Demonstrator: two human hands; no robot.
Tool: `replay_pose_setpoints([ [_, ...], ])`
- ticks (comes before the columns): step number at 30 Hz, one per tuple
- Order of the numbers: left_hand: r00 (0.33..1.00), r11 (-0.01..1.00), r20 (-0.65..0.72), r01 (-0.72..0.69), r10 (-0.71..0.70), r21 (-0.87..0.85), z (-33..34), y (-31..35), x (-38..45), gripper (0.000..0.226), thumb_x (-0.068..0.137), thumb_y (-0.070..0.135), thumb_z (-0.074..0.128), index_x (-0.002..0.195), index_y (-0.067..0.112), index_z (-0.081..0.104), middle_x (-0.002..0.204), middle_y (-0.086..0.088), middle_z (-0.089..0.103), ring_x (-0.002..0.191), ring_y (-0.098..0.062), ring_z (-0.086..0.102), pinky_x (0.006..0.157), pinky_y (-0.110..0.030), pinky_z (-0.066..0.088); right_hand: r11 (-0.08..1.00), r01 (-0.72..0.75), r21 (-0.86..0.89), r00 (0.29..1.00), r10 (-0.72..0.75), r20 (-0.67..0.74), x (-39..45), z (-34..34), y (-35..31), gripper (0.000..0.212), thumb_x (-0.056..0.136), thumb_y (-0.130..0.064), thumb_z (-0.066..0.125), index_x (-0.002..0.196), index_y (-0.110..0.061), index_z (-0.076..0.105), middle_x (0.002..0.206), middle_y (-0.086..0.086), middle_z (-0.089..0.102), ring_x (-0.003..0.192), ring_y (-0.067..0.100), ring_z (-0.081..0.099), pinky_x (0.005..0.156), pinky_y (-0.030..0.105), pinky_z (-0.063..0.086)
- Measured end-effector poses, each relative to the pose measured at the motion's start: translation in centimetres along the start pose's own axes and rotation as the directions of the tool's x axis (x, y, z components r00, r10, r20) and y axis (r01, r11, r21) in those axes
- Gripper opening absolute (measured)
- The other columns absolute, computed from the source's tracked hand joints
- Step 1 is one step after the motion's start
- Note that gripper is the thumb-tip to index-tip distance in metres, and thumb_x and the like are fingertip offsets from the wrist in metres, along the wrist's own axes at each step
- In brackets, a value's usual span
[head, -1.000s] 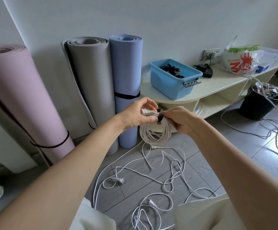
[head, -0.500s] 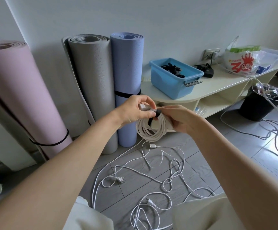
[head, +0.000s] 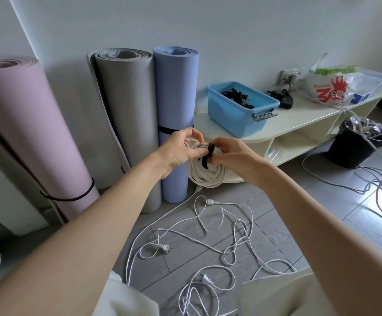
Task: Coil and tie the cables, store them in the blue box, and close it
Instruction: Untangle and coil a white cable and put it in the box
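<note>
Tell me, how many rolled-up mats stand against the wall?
3. The pink mat is farthest left, the grey mat in the middle, the blue mat beside the shelf. None looks hidden.

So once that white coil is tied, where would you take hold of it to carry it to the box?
Probably at the top of the coil, beside the black strap, coming from above. The strands are bunched tightest there, and the loop hangs freely below, so a grip around that bundle should hold every turn together.
</note>
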State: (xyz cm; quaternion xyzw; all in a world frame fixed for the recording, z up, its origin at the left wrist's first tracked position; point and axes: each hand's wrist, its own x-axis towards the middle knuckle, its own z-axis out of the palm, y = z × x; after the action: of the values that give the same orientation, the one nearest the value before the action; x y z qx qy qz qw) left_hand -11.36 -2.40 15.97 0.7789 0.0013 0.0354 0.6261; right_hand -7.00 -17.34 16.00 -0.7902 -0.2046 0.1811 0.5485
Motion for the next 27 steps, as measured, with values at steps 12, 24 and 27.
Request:
replay_pose_setpoints([
  [12,0.995,0.953,-0.010,0.096,-0.103,-0.289,-0.1,0.1,0.0,0.021,0.086,-0.004,0.059,0.083,0.014,0.050,0.059,0.002,0.064,0.050,-0.005,0.060,0.060,-0.018,0.051,0.778,0.285,-0.560,0.923,-0.381,-0.060,0.3,0.8,0.6,0.051,0.072,0.000,0.068,0.119,-0.012,0.049,0.114,0.009,0.047,0.099,0.019,0.047,0.069,0.007,0.030],
  [24,0.984,0.857,0.003,0.157,-0.178,-0.490,-0.6,0.2,-0.1,0.021,0.085,-0.002,0.061,0.083,0.014,0.048,0.058,-0.002,0.061,0.049,-0.009,0.057,0.053,-0.017,0.050,0.883,0.325,-0.340,0.887,-0.409,-0.215,0.6,1.3,-0.2,0.014,0.075,-0.010,0.075,0.086,-0.011,0.067,0.094,-0.001,0.051,0.088,0.014,0.054,0.079,0.021,0.038],
  [27,0.979,0.810,0.015,0.177,-0.203,-0.560,-0.5,0.2,-0.1,0.023,0.087,-0.004,0.058,0.080,0.014,0.046,0.052,0.000,0.061,0.044,-0.008,0.058,0.047,-0.016,0.049,0.955,0.252,-0.158,0.930,-0.284,-0.232,0.4,1.4,-0.6,0.012,0.078,-0.011,0.072,0.083,-0.016,0.062,0.082,-0.001,0.057,0.070,0.006,0.050,0.069,0.022,0.037],
])
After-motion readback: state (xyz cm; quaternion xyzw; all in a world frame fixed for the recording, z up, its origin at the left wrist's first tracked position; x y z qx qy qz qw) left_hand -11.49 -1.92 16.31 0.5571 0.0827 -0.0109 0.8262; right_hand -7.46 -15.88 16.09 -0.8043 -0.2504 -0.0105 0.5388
